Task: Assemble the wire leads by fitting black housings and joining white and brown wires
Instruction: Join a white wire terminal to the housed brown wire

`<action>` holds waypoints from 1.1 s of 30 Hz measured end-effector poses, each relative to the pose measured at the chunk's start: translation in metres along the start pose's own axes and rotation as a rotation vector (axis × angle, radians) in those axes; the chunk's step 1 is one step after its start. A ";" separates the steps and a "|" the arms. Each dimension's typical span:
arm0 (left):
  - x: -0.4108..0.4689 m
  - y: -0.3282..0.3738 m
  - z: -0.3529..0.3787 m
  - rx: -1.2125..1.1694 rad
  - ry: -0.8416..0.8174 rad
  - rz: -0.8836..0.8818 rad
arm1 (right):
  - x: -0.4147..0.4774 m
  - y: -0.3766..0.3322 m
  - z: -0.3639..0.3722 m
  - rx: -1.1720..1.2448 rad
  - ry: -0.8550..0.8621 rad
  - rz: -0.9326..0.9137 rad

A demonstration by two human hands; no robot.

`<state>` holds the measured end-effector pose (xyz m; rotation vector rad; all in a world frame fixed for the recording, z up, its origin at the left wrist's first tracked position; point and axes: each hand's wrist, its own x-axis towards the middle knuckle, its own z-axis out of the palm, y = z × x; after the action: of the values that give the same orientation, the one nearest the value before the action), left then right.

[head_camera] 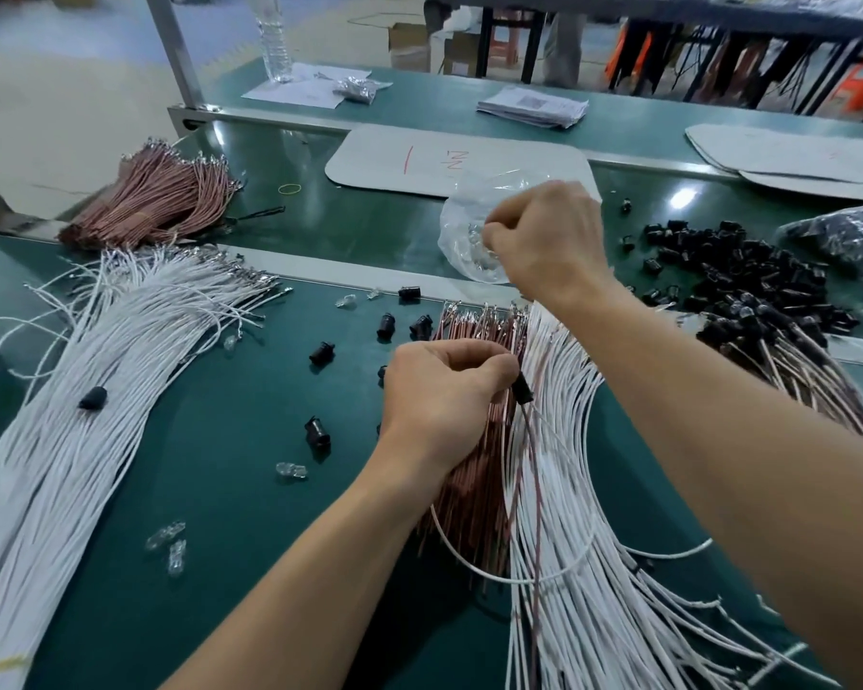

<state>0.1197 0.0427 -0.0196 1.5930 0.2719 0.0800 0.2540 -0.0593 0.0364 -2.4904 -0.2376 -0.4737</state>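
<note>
Two broad sheaves of long white wires (pixel 96 390) fan across the green bench mat (pixel 220 490), one at the left and another (pixel 579 565) at the right, and a bundle of brown wires (pixel 469 490) lies hard against the right one. Further back sits a second brown bundle (pixel 160 196); off right, a heap of small black plastic housings (pixel 748 281). Right hand (pixel 544 241) is up at the crumpled clear plastic bag (pixel 462 226), fingers curled and pinching its film; anything caught inside is hidden. Left hand (pixel 444 390) hovers over the brown bundle, fingers curled tight round one black housing (pixel 523 390), with a white and a brown lead trailing below it. Loose housings (pixel 316 430) and tiny clear bulbs (pixel 291 470) dot the mat.
</note>
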 end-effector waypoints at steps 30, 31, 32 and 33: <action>-0.020 -0.013 0.024 0.193 -0.108 0.213 | -0.149 0.063 -0.048 0.905 -0.135 0.364; -0.021 -0.013 0.024 0.169 -0.119 0.206 | -0.149 0.063 -0.048 0.917 -0.121 0.366; -0.021 -0.013 0.024 0.144 -0.129 0.197 | -0.149 0.062 -0.048 0.939 -0.107 0.365; -0.021 -0.013 0.024 0.121 -0.136 0.187 | -0.150 0.062 -0.049 0.969 -0.096 0.357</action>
<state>0.1029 0.0153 -0.0308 1.7329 0.0211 0.1003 0.1190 -0.1475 -0.0156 -1.5500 -0.0302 -0.0446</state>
